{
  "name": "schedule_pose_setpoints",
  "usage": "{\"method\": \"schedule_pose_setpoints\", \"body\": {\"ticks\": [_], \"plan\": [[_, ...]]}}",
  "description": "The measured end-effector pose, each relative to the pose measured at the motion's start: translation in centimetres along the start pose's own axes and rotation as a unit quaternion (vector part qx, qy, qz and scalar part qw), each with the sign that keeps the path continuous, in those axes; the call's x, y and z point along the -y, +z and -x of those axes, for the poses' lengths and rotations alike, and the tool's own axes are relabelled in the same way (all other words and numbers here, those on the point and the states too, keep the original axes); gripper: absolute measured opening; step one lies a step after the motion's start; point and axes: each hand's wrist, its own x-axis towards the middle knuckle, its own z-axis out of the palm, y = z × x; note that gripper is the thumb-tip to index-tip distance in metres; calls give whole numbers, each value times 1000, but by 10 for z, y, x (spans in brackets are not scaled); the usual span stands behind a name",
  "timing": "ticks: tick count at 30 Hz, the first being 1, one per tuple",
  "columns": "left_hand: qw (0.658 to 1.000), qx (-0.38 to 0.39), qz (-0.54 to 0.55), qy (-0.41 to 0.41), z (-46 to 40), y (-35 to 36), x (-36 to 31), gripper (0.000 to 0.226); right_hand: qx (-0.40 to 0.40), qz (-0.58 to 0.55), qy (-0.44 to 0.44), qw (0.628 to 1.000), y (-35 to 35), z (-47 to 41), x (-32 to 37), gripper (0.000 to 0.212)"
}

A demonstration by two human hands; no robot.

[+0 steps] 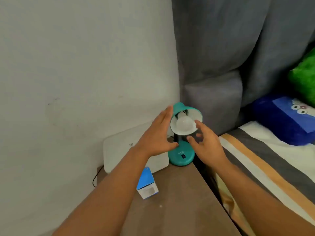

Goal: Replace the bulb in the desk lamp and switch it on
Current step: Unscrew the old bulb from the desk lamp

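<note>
With a white bulb (185,124) seated in the teal desk lamp (183,133) at the counter's (179,201) far right corner, both hands, left (157,135) and right (205,142), hover fingers-apart holding nothing beside its shade, so unscrewing looks unstarted, the bulb box (147,184) waiting nearer.

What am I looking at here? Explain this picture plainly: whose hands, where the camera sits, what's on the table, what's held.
The camera is worn on a person's head, looking down at their own hands. The left hand reaches flat beside the teal desk lamp; the right hand spreads open near its white bulb, which sits in the shade. Neither hand holds anything. On the brown table stand the lamp, a blue and white box and a white flat device. A bed lies to the right.
</note>
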Motion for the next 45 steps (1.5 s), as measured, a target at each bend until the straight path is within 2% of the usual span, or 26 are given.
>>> {"method": "schedule_pose_setpoints", "body": {"ticks": [2,7,14,19,23,28,32,37,45], "plan": [[999,12,-22,47,-19,0,3,129,-26,-1,-16,1000,5,-9,-2,66],[995,40,-53,74,-47,3,13,129,-43,8,-17,999,17,-15,-6,70],[993,-16,-41,112,-53,17,23,106,-59,11,13,998,33,-27,-6,78],[988,-26,-65,134,-51,15,27,103,-89,-6,31,995,43,-31,-2,69],[987,-23,-75,137,-53,13,31,102,-91,8,8,996,41,-32,-3,65],[986,-24,-79,143,-54,17,31,103,-98,20,-19,995,37,-28,-5,69],[987,-24,-74,143,-57,19,33,103,-118,-35,40,992,42,-25,-4,80],[988,-23,-65,139,-58,20,32,101,-132,-29,108,985,41,-29,3,64],[987,-38,-58,143,-57,23,36,99,-151,3,35,988,40,-26,11,60]]}}
